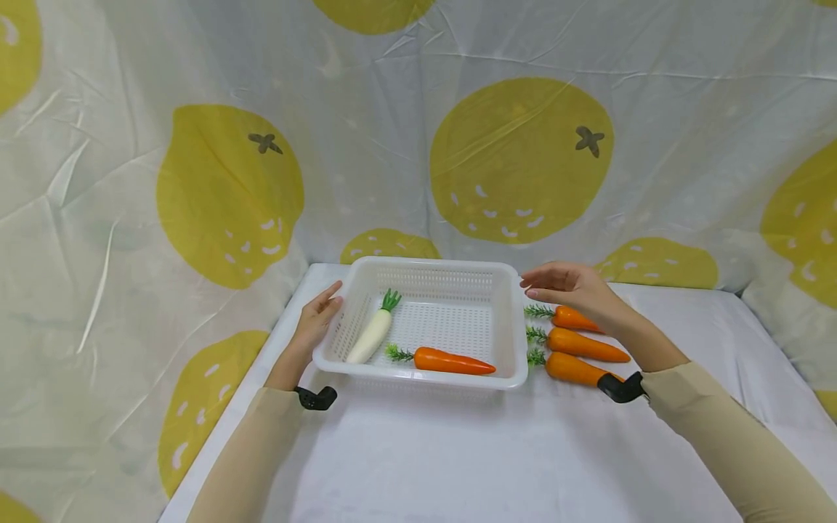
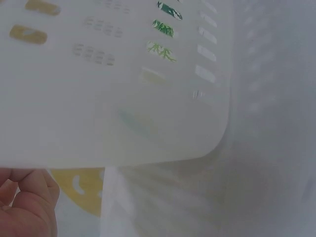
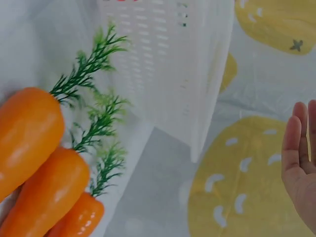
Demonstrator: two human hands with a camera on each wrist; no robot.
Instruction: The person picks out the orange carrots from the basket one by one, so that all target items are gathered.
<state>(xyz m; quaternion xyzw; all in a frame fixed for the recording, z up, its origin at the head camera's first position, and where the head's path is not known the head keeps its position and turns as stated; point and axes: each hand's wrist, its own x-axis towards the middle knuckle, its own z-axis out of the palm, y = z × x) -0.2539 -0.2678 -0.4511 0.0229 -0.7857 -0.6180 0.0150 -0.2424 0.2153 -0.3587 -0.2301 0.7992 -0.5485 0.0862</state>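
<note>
A white plastic basket (image 1: 418,378) with slotted walls stands between the two hands. Inside it, a white radish (image 1: 371,335) with a green top lies slanted at the left, and an orange carrot (image 1: 453,361) lies along the near side. My left hand (image 1: 317,318) is at the basket's left rim, fingers relaxed and fingertips right by the edge; part of it shows in the left wrist view. On the other side, my right hand (image 1: 567,285) hovers near the right rim with loosely bent fingers and nothing in them. In the right wrist view its fingers (image 3: 292,140) stand apart from the basket.
Three more carrots (image 1: 588,345) lie in a row right of the basket, leafy tops towards it, partly under the right forearm. A white cloth covers the table (image 1: 445,457). Behind and to the left hangs a lemon-print curtain (image 1: 366,131).
</note>
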